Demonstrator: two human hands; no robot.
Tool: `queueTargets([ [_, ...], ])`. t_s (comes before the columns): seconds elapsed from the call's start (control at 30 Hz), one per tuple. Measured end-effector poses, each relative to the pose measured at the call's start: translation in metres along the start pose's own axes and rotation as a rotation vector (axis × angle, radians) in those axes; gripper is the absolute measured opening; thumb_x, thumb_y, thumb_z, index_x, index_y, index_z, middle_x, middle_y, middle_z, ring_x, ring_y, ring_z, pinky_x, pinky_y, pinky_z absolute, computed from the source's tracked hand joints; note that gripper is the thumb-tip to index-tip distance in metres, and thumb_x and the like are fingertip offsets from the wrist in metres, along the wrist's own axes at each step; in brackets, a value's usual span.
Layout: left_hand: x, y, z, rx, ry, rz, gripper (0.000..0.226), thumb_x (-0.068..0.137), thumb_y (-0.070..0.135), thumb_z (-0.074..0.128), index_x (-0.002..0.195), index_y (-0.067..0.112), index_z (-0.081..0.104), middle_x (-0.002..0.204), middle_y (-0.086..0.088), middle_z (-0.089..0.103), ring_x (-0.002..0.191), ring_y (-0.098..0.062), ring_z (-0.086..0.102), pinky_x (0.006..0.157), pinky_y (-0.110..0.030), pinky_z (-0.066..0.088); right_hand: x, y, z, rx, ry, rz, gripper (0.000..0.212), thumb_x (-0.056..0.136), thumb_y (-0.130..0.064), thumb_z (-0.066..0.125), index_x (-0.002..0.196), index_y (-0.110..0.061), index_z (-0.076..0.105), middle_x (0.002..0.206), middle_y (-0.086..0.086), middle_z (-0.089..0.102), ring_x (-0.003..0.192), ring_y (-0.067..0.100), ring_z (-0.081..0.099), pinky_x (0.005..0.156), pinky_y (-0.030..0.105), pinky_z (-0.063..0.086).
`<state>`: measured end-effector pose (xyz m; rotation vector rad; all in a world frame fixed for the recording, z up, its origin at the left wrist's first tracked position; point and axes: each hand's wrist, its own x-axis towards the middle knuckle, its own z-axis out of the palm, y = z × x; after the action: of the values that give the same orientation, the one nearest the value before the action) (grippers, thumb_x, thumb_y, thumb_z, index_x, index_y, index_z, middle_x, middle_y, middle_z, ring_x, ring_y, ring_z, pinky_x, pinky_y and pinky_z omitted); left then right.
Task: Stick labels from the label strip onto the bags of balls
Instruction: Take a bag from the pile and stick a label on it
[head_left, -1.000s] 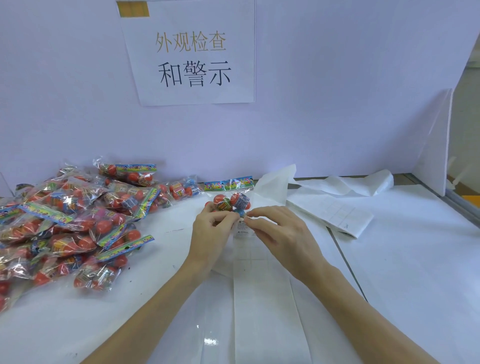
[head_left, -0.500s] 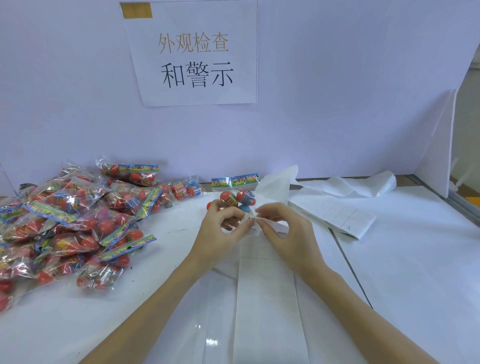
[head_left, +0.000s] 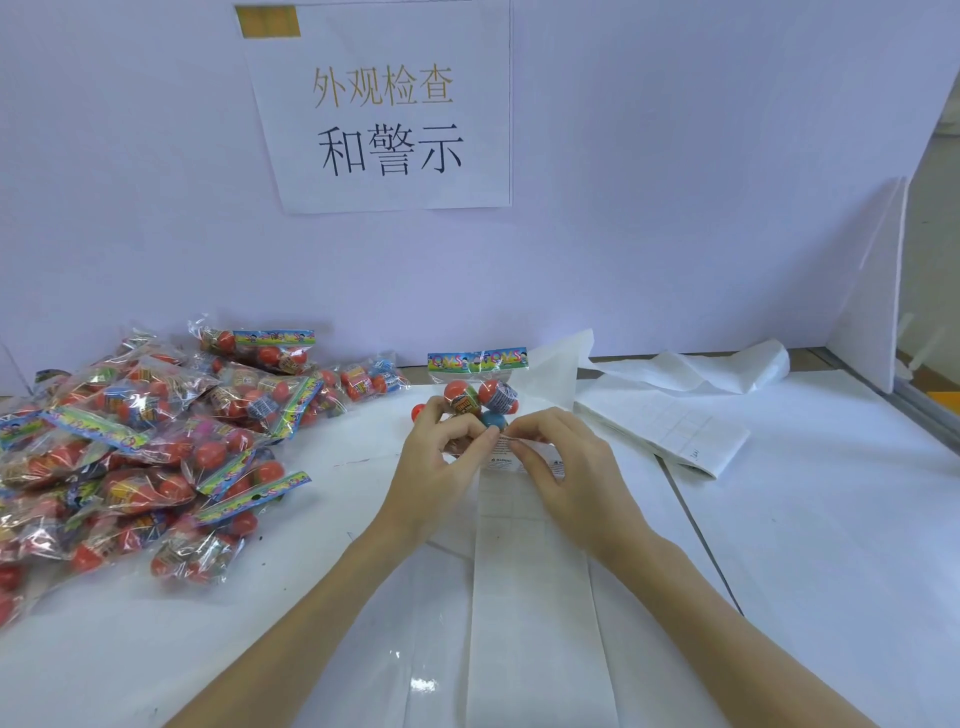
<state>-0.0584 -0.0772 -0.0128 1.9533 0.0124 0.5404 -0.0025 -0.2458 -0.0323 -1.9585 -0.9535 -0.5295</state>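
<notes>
Two hands are meeting at the centre of the white table (head_left: 831, 519), just in front of one bag of balls (head_left: 475, 392). The left hand (head_left: 439, 467) is curling its fingers, thumb and forefinger pinching the left edge of a small white label (head_left: 506, 457) w/ black print. The right hand (head_left: 566, 467) is pinching the same label from the right side, fingers bent over it. The label is lying at the top end of the label strip (head_left: 530, 597), which is running from the hands down to the bottom edge, approx. in the middle between both forearms. Whether the label is already off the strip, I cannot tell, because the fingertips are covering its upper edge.

The bag of balls is lying just behind the fingers, its colourful header card pointing to the wall; red and blue balls are showing through the clear plastic, and the left hand is hiding its lower part.

At the left a big pile of bagged balls (head_left: 145, 441) is covering the table, well apart from the hands. Behind the bag a curled piece of backing paper (head_left: 558, 374) is standing up, and at the right a folded label sheet (head_left: 670, 431) is lying beside crumpled white paper (head_left: 711, 369). On the wall a paper sign (head_left: 384, 114) w/ Chinese characters is hanging, and a white side panel (head_left: 872, 291) is closing the right end.
</notes>
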Motion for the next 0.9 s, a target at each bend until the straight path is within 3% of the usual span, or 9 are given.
queueTargets([
  [0.23, 0.001, 0.000, -0.001, -0.013, 0.028, -0.018, 0.024, 0.100, 0.014, 0.067, 0.079, 0.004, 0.072, 0.097, -0.006, 0.057, 0.103, -0.022, 0.056, 0.080, -0.013, 0.043, 0.002, -0.003, 0.000, -0.130, 0.061, -0.174, 0.016, 0.096, -0.006, 0.073, 0.112, -0.009, 0.075, 0.100, 0.002, 0.069, 0.092, 0.022, 0.061, 0.084, 0.027, 0.050],
  [0.33, 0.000, 0.002, 0.002, -0.018, 0.020, -0.026, 0.031, 0.101, 0.019, 0.066, 0.074, 0.003, 0.063, 0.097, -0.013, 0.054, 0.099, -0.025, 0.055, 0.084, -0.020, 0.045, -0.001, -0.005, 0.003, 0.053, 0.049, 0.001, 0.011, 0.095, -0.009, 0.076, 0.105, -0.013, 0.075, 0.097, -0.005, 0.070, 0.092, 0.015, 0.065, 0.083, 0.024, 0.052],
  [0.47, 0.000, 0.002, 0.002, -0.013, 0.021, -0.004, 0.036, 0.101, 0.021, 0.066, 0.071, 0.001, 0.058, 0.090, -0.010, 0.053, 0.097, -0.027, 0.054, 0.088, -0.030, 0.049, -0.002, -0.007, 0.008, 0.269, -0.032, 0.283, 0.007, 0.093, -0.022, 0.079, 0.093, -0.022, 0.072, 0.088, -0.012, 0.073, 0.084, 0.007, 0.067, 0.080, 0.012, 0.048],
  [0.6, 0.000, 0.000, 0.001, -0.016, 0.007, -0.002, 0.035, 0.101, 0.024, 0.066, 0.073, 0.003, 0.062, 0.078, 0.013, 0.050, 0.095, -0.022, 0.052, 0.083, -0.018, 0.046, -0.001, -0.006, 0.010, 0.271, -0.033, 0.307, 0.007, 0.096, -0.020, 0.075, 0.090, -0.021, 0.072, 0.087, -0.010, 0.073, 0.084, 0.008, 0.067, 0.079, 0.014, 0.048],
  [0.67, 0.000, -0.003, 0.000, -0.012, -0.023, 0.003, 0.027, 0.101, 0.026, 0.066, 0.080, 0.008, 0.070, 0.085, 0.019, 0.052, 0.096, -0.016, 0.053, 0.085, -0.015, 0.044, -0.001, -0.004, 0.009, 0.256, -0.026, 0.313, 0.009, 0.098, -0.019, 0.072, 0.090, -0.021, 0.071, 0.086, -0.010, 0.072, 0.085, 0.009, 0.067, 0.079, 0.015, 0.048],
  [0.77, 0.001, -0.005, -0.002, 0.025, -0.057, 0.043, 0.008, 0.098, 0.017, 0.070, 0.094, 0.014, 0.076, 0.106, -0.004, 0.054, 0.095, -0.011, 0.061, 0.089, -0.018, 0.049, 0.000, 0.000, 0.004, 0.209, 0.004, 0.293, 0.008, 0.098, -0.016, 0.072, 0.090, -0.018, 0.073, 0.086, -0.009, 0.072, 0.085, 0.011, 0.066, 0.080, 0.020, 0.051],
  [0.9, 0.002, -0.007, -0.002, 0.061, -0.031, 0.056, 0.008, 0.097, 0.014, 0.072, 0.089, 0.016, 0.074, 0.103, -0.004, 0.053, 0.092, -0.012, 0.062, 0.087, -0.017, 0.050, -0.001, 0.003, 0.000, 0.029, 0.024, 0.140, 0.006, 0.097, -0.015, 0.074, 0.102, -0.017, 0.076, 0.090, -0.005, 0.069, 0.084, 0.012, 0.063, 0.079, 0.031, 0.053],
])
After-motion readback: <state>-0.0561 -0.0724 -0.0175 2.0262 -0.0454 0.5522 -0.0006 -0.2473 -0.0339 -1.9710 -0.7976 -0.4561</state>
